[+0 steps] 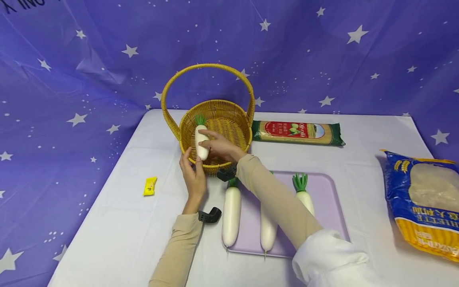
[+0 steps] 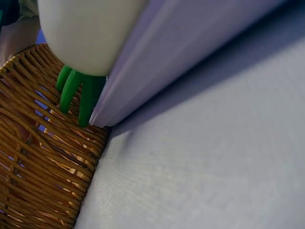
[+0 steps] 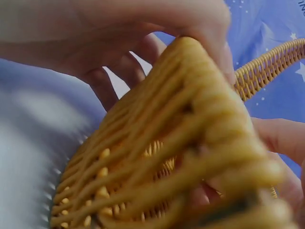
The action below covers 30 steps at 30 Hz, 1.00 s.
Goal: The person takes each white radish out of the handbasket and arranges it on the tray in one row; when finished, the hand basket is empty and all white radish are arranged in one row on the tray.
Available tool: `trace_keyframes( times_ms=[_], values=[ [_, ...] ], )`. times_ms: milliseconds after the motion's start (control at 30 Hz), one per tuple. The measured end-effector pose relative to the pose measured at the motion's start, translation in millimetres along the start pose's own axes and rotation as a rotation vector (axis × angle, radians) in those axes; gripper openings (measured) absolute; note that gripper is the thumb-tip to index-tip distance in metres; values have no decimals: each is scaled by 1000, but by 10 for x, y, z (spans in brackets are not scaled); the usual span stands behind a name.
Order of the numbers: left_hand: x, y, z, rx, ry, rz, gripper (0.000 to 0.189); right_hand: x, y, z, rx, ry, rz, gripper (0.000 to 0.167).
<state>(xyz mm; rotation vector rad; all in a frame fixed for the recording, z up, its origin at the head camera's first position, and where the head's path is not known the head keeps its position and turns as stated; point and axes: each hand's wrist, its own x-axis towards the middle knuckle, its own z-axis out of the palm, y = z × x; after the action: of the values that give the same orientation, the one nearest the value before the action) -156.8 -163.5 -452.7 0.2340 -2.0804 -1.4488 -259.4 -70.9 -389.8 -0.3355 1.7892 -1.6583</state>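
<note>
A wicker basket [image 1: 233, 109] with a tall hoop handle stands at the back of the table. My right hand [image 1: 223, 148] reaches over its front rim and grips a white radish [image 1: 201, 135] with green leaf stubs. That radish is inside the basket, leaves toward the back. At the front left of the basket, my left hand [image 1: 193, 181] holds the rim. The right wrist view shows the left hand [image 3: 190, 19] with its thumb over the rim and its other fingers outside the wicker wall [image 3: 143, 143].
Three more radishes [image 1: 231, 217] lie on a lilac tray [image 1: 328, 199], partly under the right sleeve. Behind it is a spaghetti pack [image 1: 315, 133]. A blue and yellow pasta bag [image 1: 423, 207] lies at the right, a small yellow packet [image 1: 150, 186] at the left.
</note>
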Motion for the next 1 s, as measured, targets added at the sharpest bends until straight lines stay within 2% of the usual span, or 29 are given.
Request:
trace_keyframes(
  times_ms=[233,333,500,567,700,900,1000],
  values=[
    [3,-7,12,9,16,12,45,-44,-9,-113,109,-3,-55,50],
    [8,-7,9,12,21,17,45,-109,-30,-173,195,-18,-84,50],
    [8,-11,5,0,0,8,45,-356,-98,-341,308,-73,-133,48],
    [3,-16,4,-3,-7,3,46,-516,-130,-435,302,-91,-157,49],
    [-9,-18,9,-3,-6,8,45,-918,-139,-680,193,-106,-168,52],
    [-19,-6,2,-4,-13,23,45,-1613,48,-1028,-175,-37,-74,57],
    [-12,-6,-4,-3,-9,30,44,-1927,191,-1160,-304,4,-81,56]
  ],
)
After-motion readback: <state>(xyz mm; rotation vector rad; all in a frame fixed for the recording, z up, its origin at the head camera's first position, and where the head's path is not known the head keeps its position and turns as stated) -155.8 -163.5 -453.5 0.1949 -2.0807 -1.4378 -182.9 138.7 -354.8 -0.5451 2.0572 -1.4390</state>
